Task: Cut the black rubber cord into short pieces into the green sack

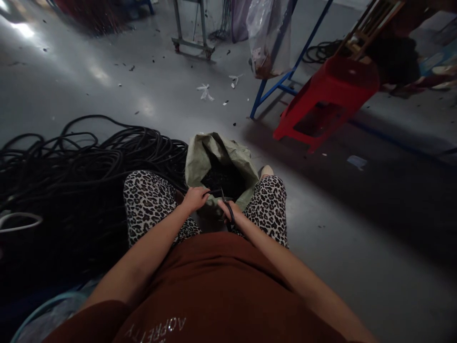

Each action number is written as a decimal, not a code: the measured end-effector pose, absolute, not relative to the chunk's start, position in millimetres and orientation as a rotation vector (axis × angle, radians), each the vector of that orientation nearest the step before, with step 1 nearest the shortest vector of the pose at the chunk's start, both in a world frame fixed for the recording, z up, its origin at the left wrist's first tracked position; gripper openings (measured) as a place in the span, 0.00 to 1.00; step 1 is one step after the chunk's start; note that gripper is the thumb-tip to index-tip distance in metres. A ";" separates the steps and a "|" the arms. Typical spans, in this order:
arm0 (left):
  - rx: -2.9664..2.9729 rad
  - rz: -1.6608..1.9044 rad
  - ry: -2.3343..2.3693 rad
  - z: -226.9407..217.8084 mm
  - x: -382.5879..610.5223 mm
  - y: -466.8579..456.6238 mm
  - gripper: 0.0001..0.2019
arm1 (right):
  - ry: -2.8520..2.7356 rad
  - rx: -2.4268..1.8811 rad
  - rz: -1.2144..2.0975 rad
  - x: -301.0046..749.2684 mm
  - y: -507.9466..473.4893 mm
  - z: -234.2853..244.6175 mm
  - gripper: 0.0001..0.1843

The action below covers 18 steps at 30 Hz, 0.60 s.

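Since the L hand point(195, 199) has its fingers pinched on a thin black strip point(215, 192), the free end sticks out twd the R hand point(232, 210), prob. gripped short so it stays steady near the blades. R fingers wrapped round handles of scissors point(232, 216), blades pointing up & away from wearer, at or v. near strip; actual contact & blade gap: can't tell, too small. Open sack point(195, 164) just beyond & below both sets of fingers, btwn the knees point(144, 195); knees either side prob. help keep it upright w/ mouth in easy reach. Dark contents point(224, 180) inside, below fingers; individual pcs not resolvable. Black cable point(107, 157) in loose coils on floor point(153, 81), L of L fingers, near sack; looks a handy spot for that arm. Can't tell if strip joins it. Red stool point(342, 81) well apart, fwd & R of R fingers, so elbow room OK.
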<state>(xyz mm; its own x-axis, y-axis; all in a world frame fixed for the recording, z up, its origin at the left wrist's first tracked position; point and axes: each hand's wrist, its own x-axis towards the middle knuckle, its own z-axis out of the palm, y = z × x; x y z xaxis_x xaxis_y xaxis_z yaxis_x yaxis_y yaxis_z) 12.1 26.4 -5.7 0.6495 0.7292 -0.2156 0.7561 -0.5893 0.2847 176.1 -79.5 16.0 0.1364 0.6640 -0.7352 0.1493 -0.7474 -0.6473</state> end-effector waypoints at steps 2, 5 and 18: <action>2.522 -0.099 1.181 -6.8 12.0 26.5 0.16 | -0.785 -1.999 1.664 175.7 -79.6 16.6 0.24; 2.515 -0.089 1.172 -8.0 12.2 26.2 0.16 | -0.791 -1.990 1.689 174.9 -79.8 15.9 0.23; 2.524 -0.110 1.082 -4.0 14.5 21.5 0.16 | -0.854 -1.952 1.737 176.9 -80.1 4.5 0.25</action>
<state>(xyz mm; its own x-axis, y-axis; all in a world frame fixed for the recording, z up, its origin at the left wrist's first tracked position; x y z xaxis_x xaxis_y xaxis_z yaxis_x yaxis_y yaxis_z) 14.5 21.5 -4.0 0.6988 0.6803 -0.2212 0.7108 -0.6256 0.3214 176.9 -80.1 4.5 0.0462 0.6659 -0.7446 0.1824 -0.7385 -0.6492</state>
